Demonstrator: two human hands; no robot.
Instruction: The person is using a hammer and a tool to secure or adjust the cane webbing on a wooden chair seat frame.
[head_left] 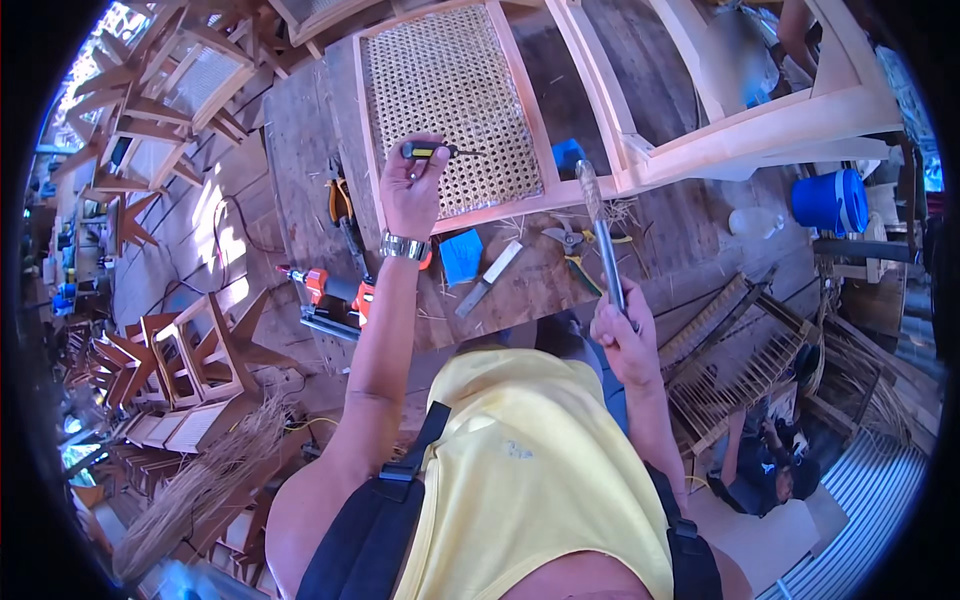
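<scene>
My left hand [415, 185] is closed round the black-and-yellow handle of a screwdriver [428, 151]. Its shank points right, over the woven cane panel [445, 90] of a pale wooden chair frame [520, 75] lying on the workbench. In my right hand [628, 330] is the long grey metal handle of what looks like a hammer [607, 250], its worn head seen edge-on near the frame's front rail. Between my hands on the bench are a blue piece [461, 257], a flat blade with a pale end [489, 279], pruning shears [566, 238] and yellow-handled pliers [582, 274].
Orange-handled pliers [340, 200] and an orange-and-black power tool [338, 292] lie at the bench's left edge. A blue bucket [830, 202] and a clear bottle [756, 222] stand right. Wooden chair frames [190, 350] and cane strands [210, 475] crowd the left floor; another person [780, 455] sits lower right.
</scene>
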